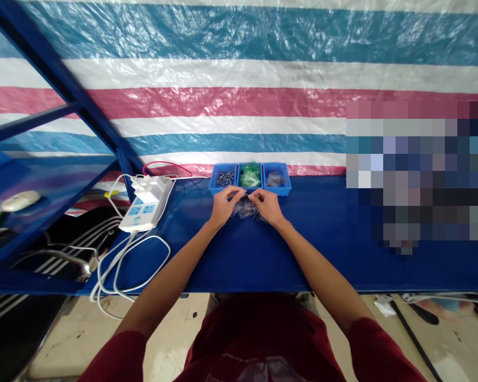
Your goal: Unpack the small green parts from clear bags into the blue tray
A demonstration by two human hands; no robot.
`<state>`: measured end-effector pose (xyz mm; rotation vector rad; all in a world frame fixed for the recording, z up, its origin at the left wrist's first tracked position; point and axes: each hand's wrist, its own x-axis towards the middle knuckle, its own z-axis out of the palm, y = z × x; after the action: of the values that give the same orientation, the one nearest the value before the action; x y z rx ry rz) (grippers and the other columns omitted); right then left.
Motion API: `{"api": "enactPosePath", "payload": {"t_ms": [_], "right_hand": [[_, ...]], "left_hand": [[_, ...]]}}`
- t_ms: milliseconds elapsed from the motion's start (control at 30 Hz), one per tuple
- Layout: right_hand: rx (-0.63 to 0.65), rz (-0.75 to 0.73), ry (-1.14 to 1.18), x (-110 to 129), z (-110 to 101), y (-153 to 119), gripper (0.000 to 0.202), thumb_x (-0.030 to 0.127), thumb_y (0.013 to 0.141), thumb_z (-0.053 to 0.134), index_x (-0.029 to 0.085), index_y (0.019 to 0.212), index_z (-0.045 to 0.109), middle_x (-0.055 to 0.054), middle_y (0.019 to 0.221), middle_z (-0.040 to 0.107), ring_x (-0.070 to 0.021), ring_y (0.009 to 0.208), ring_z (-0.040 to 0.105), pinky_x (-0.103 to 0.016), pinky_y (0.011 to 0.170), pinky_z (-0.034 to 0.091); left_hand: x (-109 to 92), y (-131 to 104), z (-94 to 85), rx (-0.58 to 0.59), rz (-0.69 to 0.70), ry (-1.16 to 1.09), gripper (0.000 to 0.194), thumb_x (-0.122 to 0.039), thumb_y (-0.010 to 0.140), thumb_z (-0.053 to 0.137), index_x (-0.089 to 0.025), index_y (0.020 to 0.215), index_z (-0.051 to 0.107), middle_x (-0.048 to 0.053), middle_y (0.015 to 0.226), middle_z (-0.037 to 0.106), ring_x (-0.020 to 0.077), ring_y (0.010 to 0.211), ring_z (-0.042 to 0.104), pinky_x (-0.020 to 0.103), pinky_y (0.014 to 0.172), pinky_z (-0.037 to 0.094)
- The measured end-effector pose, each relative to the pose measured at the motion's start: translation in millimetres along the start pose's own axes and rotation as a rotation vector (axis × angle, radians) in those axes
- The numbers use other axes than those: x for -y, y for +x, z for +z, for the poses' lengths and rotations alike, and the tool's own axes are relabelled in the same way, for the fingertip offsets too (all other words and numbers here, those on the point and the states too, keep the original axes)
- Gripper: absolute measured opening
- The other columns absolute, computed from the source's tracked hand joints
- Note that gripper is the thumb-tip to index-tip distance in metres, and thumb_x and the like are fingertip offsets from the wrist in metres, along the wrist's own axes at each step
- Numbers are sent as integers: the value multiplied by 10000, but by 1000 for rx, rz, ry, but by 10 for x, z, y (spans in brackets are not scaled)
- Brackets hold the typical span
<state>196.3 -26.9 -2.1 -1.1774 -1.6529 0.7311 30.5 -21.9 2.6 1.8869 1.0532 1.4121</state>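
Note:
My left hand [223,206] and my right hand [268,207] are close together over the blue table, just in front of three small blue bins. The fingers of both are pinched, and their tips nearly meet at something tiny and thin that is too small to name. Beneath and between the hands lie several small clear plastic bags [246,210], partly covered by the fingers. Thin metal pieces, like screws or pins [225,178], fill the left bin [211,187]. Green plastic bags [250,176] sit in the middle bin, and small clear packets [276,179] in the right bin [289,187].
A white power strip [137,215] with plugged-in chargers [149,187] stands on the left, its white cable [169,249] looping over the table edge. A blue metal frame [99,127] rises there. Striped plastic sheeting [231,101] hangs behind the table [322,233]. A blurred-out area covers the right.

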Motion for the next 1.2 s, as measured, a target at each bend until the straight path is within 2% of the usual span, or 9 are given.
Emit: {"api": "enactPosePath", "payload": {"t_ms": [100,167,300,433,700,800,900,1067,1200], "right_hand": [[-21,5,-20,2,14,-4,254,345,862,547,185,681,625,19,566,601,-129,536,535,-244,593,401],[-69,7,-46,5,7,-3,293,355,879,523,188,663,628,15,560,602,-135,544,538,-248,604,403],[-131,-1,-79,13,-19,0,301,343,893,502,187,681,649,6,581,619,-145,575,555,-252,633,411],[-133,-11,-97,21,-24,-4,303,349,893,493,189,691,652,5,588,622,-149,580,558,-256,636,410],[-158,-37,-83,10,-30,-6,285,351,891,500,186,743,679,-7,624,641,-160,596,575,-270,643,426],[-151,-80,-64,8,-32,-8,254,350,890,521,180,859,707,-33,759,692,-160,642,591,-273,666,453],[-96,-164,-46,4,-21,-12,251,359,885,552,178,949,714,-53,860,696,-148,644,577,-271,665,464],[-10,-219,-89,5,2,-21,272,396,911,535,193,864,709,-47,795,665,-154,667,570,-272,678,459],[7,-190,-121,39,-8,-34,279,390,921,517,196,851,704,-45,800,663,-153,684,569,-266,696,456]], "left_hand": [[3,7,21,24,-48,-159,261,-427,914,554,-167,894,558,91,967,718,186,895,687,311,783,541],[5,14,14,22,-56,-172,257,-428,926,535,-173,897,521,74,891,717,172,831,689,304,761,541],[4,28,-42,-9,-10,13,269,-433,930,527,-170,886,564,22,752,677,135,696,641,264,710,511],[5,36,-86,-22,87,198,286,-416,923,543,-169,891,683,44,844,710,156,769,643,278,757,501],[40,50,-103,-10,161,224,275,-375,931,537,-188,959,736,51,844,723,172,793,664,292,787,504],[34,52,-108,19,113,200,254,-370,928,538,-182,1003,691,22,753,712,155,723,658,272,762,499],[13,49,-110,43,34,168,230,-380,901,573,-183,1009,622,-27,629,661,123,589,604,226,644,468],[3,39,-101,61,-35,90,256,-404,865,609,-192,1003,566,-75,532,577,84,456,486,189,511,379],[10,36,-74,94,-46,59,281,-434,850,618,-187,983,604,-61,528,580,93,456,493,205,514,405]]}}
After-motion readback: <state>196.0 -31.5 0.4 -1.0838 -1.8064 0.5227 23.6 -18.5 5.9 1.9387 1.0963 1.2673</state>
